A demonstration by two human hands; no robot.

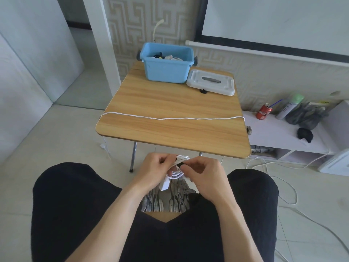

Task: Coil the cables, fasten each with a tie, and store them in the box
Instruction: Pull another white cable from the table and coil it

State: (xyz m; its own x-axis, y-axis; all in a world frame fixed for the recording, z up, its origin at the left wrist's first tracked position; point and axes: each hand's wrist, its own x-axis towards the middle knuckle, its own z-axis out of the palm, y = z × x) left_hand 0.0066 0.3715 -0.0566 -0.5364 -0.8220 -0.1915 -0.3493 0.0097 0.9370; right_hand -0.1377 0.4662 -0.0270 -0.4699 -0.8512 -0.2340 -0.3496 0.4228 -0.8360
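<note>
Both hands grip the coiled white cable (177, 168) above the lap, left hand (154, 170) pinching the bundle, right hand (203, 172) pinching the black tie (182, 163) across it, while the blue box (166, 71) waits straight ahead across the bench (173, 133), beyond a loose white cable (170, 118).

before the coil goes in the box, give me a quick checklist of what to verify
1. Coil held by both hands: left hand, right hand: ok.
2. Black tie closed round the coil: cannot tell, fingers hide it.
3. Box open, lid lying beside it: ok.
4. Room left in the box: cannot tell, it already holds cables.
5. Path over the table clear: not ok, a loose white cable lies across it.
</note>
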